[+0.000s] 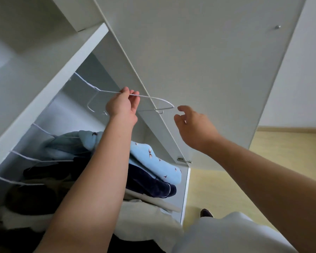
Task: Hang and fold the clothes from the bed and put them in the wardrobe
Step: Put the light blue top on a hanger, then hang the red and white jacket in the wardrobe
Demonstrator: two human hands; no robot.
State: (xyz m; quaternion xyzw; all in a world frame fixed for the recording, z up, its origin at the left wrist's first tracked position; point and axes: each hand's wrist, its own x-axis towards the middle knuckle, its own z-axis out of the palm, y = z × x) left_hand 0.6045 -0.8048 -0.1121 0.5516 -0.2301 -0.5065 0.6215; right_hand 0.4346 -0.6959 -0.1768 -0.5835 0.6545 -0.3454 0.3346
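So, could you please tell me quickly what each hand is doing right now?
Left hand: grips the white hanger.
Right hand: open, holding nothing, beside the hanger's end.

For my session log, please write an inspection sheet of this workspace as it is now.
Surface: wardrobe open, shelf above the hanging space.
Job's things: white hanger empty; light blue garment and navy garment inside.
Clutter: nothing seen.
Hands: left hand grips the hanger; right hand near its end, holding nothing.
Cables: nothing seen.
Surroundings: open door, wooden floor.
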